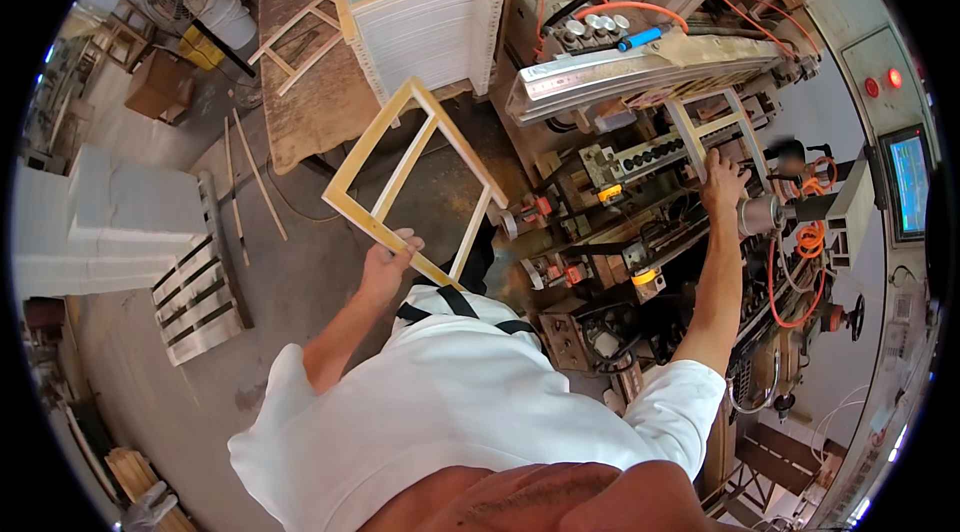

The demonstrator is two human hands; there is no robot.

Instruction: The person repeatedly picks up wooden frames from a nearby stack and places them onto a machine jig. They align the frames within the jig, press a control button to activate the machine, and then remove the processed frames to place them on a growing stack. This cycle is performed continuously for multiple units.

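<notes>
My left hand [388, 262] is closed on the near bar of a light wooden frame [365, 147], which has a crossbar and white inner edges. This frame hangs tilted in front of my body, apart from the machine. To the right, my right hand [722, 184] reaches into the machine [640, 164], its fingers curled at the near end of a second wooden frame [686, 132]. That frame lies among the machine's metal rails, under a long metal beam [590, 82]. Part of its near end is hidden by my fingers.
A tall stack of white-edged frames [425, 37] stands on the wooden table [290, 117], beside a loose frame [290, 67]. White blocks [130, 217] rest near a pallet [205, 317] at left. Orange hoses [810, 240] and a control screen [907, 184] are at right.
</notes>
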